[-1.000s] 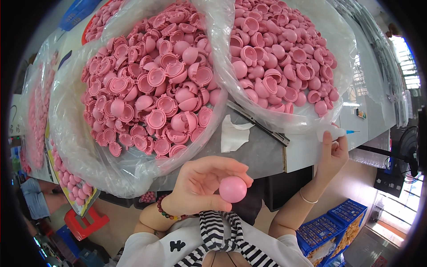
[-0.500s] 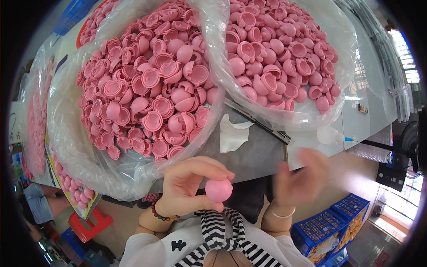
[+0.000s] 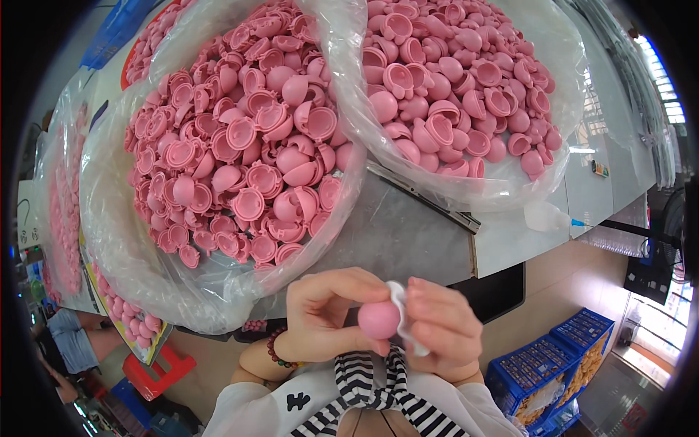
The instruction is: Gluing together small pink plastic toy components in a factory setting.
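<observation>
Pink ball (image 3: 378, 320), black shirt emblem (image 3: 298, 401)

There are two hands (image 3: 324, 309), one pink ball (image 3: 377, 321), one white cloth (image 3: 401, 313), two large open bags (image 3: 109, 197), countless pink shells (image 3: 240, 135), one bottle (image 3: 545, 217), one red stool (image 3: 154, 377).
</observation>
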Demonstrator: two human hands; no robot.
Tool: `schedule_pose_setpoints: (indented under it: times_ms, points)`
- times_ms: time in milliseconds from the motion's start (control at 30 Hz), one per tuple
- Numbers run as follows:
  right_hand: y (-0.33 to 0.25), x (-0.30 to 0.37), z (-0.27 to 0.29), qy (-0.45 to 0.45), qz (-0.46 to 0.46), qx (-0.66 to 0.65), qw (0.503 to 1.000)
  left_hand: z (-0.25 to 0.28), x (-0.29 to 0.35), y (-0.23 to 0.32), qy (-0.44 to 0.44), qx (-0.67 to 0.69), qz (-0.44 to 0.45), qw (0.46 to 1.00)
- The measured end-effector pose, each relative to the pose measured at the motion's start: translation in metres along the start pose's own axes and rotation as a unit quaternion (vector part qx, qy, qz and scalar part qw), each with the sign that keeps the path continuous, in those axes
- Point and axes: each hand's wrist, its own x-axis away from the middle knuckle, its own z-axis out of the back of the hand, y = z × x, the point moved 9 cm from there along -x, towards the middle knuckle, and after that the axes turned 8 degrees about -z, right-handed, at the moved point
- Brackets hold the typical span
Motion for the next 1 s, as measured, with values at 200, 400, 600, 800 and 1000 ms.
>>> schedule_pose_setpoints:
  times_ms: [200,400,600,800,1000]
  points:
    - [-0.001,0.013,-0.006,-0.01,0.013,0.053,0.998,-0.007,0.001,0.001,0.01,-0.023,0.024,0.999]
    - [-0.004,0.002,-0.01,-0.094,0.012,0.081,0.992,-0.014,0.01,-0.016,-0.034,-0.014,0.205,0.978]
    - [0.005,-0.007,-0.024,-0.273,-0.077,-0.077,0.956,-0.03,0.015,-0.028,-0.201,-0.068,0.3,0.93]
    - [0.048,0.003,0.057,0.297,-0.183,-0.104,0.931,-0.022,-0.001,-0.02,-0.083,0.035,0.182,0.979]
    - [0.045,-0.027,-0.02,-0.105,-0.075,0.385,0.914,-0.017,-0.014,0.008,-0.089,-0.132,0.031,0.987]
